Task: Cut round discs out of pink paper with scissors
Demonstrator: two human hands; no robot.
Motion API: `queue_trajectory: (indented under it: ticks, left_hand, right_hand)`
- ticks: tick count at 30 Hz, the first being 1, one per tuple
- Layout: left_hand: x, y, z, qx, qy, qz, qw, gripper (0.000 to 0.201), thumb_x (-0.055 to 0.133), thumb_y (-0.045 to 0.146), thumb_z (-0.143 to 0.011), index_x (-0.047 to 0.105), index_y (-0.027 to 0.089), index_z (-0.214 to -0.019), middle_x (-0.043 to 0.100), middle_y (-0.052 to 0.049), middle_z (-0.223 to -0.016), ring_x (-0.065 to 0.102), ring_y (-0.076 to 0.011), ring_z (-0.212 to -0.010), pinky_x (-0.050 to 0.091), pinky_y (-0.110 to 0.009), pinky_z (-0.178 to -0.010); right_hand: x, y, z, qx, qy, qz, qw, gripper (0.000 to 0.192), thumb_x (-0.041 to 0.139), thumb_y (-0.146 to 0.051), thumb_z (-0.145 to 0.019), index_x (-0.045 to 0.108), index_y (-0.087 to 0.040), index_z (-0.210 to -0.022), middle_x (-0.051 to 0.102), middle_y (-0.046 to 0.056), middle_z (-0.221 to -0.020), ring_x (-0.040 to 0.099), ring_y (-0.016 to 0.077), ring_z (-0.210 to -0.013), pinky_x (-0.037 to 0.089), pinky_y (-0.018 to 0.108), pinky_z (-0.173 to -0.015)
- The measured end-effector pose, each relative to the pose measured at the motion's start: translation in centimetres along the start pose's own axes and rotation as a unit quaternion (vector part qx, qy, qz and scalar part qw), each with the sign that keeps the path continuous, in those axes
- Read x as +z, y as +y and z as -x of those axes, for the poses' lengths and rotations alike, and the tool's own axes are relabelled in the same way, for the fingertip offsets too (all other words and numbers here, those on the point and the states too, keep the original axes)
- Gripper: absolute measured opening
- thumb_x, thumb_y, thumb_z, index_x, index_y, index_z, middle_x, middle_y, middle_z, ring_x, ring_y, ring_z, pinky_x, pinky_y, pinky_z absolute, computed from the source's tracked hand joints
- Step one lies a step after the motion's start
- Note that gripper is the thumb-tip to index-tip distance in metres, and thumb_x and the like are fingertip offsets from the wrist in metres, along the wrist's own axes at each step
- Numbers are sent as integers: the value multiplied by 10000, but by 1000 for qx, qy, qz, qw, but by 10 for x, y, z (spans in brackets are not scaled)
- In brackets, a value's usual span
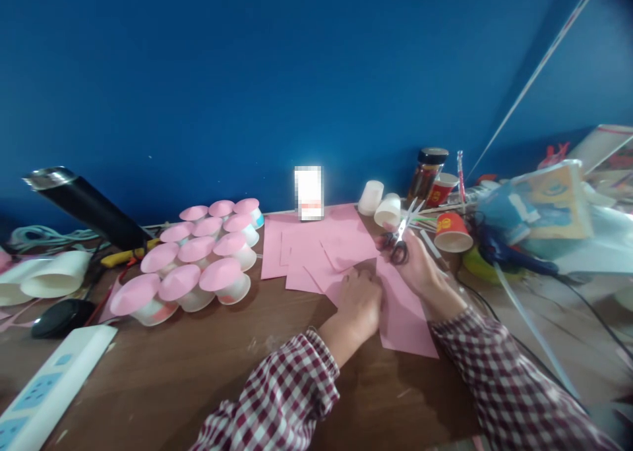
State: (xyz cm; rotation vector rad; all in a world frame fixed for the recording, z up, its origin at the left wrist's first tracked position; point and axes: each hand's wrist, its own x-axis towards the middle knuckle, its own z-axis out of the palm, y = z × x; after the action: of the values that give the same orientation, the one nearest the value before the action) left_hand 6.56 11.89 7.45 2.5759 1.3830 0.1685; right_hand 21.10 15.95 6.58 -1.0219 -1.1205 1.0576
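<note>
My right hand (420, 270) is closed around a pair of scissors (399, 241) with dark handles, the parted blades pointing up and away from me. Just left of it, my left hand (359, 299) rests with curled fingers at the edge of the pink paper (403, 319); its fingertips are partly hidden. More overlapping pink sheets (321, 237) lie beyond the left hand, several with cut edges. To the left stand rows of upturned paper cups (235, 289), each topped with a shallow pink paper cone (180, 281).
Two white paper cups (370, 197) stand upside down by the wall, near a dark-lidded jar (428, 171). A red cup (452, 232), a blue glue gun (514, 256) and plastic bags crowd the right. At left are a black tumbler (89, 204) and a power strip (54, 385).
</note>
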Motion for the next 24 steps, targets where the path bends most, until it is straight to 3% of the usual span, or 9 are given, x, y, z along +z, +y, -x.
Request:
queue_trajectory:
  ticks: [3, 8, 17, 20, 24]
  left_hand:
    - [-4, -1, 2, 18, -18, -3, 1000, 194, 501, 203, -813, 634, 116, -926, 600, -120, -973, 501, -276, -962, 430, -375, -802]
    - [-8, -2, 2, 29, -44, -7, 999, 333, 616, 310, -745, 615, 106, -1009, 576, -147, -1050, 491, -293, -1006, 432, -384, -835]
    - [-2, -1, 1, 31, -45, 27, 998, 156, 571, 246, -788, 650, 153, -885, 592, -123, -969, 511, -279, -946, 441, -364, -755]
    - [4, -3, 4, 32, 15, 55, 998, 160, 518, 272, -841, 636, 179, -895, 602, -84, -930, 513, -245, -924, 427, -350, -794]
    - [12, -4, 17, 38, 139, 10, 990, 284, 353, 217, -920, 554, 187, -1119, 597, -81, -1028, 495, -230, -988, 365, -374, -900]
  right_hand:
    - [0, 1, -1, 23, -5, -47, 999, 402, 395, -499, -895, 578, -214, -1112, 668, 47, -832, 589, 168, -662, 466, 274, -528]
    - [0, 1, -1, 20, 3, -36, 999, 402, 421, -515, -883, 579, -211, -1093, 665, 51, -842, 583, 171, -653, 471, 283, -539]
    - [11, -12, 9, -11, 22, 45, 999, 254, 547, -356, -850, 614, -218, -1053, 679, 70, -847, 587, 194, -697, 455, 292, -520]
    - [10, -9, 6, 2, 29, 24, 999, 275, 488, -407, -872, 616, -218, -1026, 675, 63, -804, 579, 186, -656, 446, 287, -498]
    - [9, -1, 1, 26, 37, -37, 998, 355, 425, -496, -875, 610, -218, -996, 652, 32, -749, 584, 167, -637, 437, 257, -476]
